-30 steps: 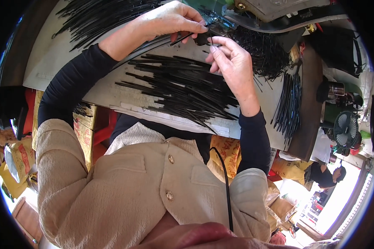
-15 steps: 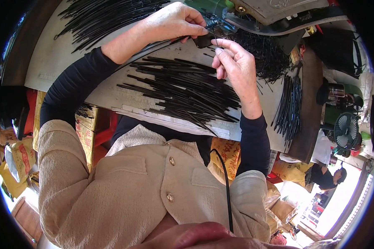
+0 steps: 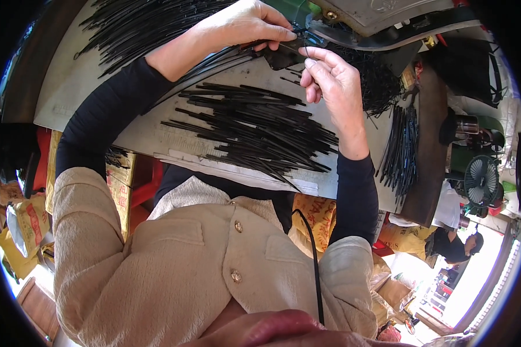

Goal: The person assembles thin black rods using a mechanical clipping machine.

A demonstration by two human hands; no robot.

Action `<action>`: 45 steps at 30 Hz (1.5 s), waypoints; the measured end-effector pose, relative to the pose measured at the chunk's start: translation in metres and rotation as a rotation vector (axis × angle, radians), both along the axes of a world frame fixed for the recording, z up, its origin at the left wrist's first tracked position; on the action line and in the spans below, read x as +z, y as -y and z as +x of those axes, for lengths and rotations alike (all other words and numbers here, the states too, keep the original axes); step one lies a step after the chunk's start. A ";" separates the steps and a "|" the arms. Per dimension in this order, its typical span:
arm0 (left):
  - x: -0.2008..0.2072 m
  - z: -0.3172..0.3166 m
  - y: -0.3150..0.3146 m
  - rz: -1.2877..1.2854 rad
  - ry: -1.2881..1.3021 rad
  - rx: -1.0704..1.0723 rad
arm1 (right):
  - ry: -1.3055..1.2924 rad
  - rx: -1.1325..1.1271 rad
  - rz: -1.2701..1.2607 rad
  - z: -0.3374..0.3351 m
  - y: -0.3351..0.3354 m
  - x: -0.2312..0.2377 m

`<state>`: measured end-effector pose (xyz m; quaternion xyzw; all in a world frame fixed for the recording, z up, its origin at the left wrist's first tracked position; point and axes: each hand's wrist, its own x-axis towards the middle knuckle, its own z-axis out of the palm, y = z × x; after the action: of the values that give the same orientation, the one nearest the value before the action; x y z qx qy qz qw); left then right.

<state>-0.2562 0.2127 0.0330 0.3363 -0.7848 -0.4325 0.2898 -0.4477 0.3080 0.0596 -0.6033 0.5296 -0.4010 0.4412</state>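
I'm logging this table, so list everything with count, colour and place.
Table: one, grey, upper half
Front strips: many, black, table's near middle
Far strips: many, black, upper left
Tangle: uncountable, black, upper right
Bundle: one, black, table's right end
Fan: one, dark, far right
Packages: several, yellow, below table
Person: one, dark top, right edge
Cord: one, black, lower middle
Jacket: one, beige, lower half
Left hand: one, bare, upper middle
Right hand: one, bare, beside it, pinching black strand

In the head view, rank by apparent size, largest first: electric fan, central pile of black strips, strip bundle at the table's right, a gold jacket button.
1. Central pile of black strips
2. Strip bundle
3. Electric fan
4. Gold jacket button
Apparent sizes only; the fan stands farther away.
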 end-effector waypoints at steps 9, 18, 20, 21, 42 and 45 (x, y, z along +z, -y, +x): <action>-0.002 0.002 0.004 0.027 -0.032 -0.034 | 0.048 -0.013 0.035 0.000 0.002 -0.002; -0.003 0.001 0.006 0.043 -0.007 -0.020 | 0.119 -0.032 0.053 0.001 0.003 -0.003; -0.003 0.001 0.007 0.019 0.038 -0.011 | 0.113 -0.028 0.060 0.000 0.002 -0.004; -0.003 0.001 0.007 0.018 0.037 -0.012 | 0.108 -0.022 0.068 0.000 0.002 -0.005; 0.020 -0.017 -0.044 0.343 -0.123 -0.063 | 0.927 -0.155 0.027 -0.024 0.012 -0.030; 0.027 -0.009 -0.045 0.274 -0.062 -0.106 | 0.827 -0.099 0.147 -0.022 0.010 -0.031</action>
<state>-0.2652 0.2580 0.0596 0.3174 -0.7257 -0.5604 0.2421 -0.4694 0.2984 0.0282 -0.3323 0.3632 -0.5911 0.6389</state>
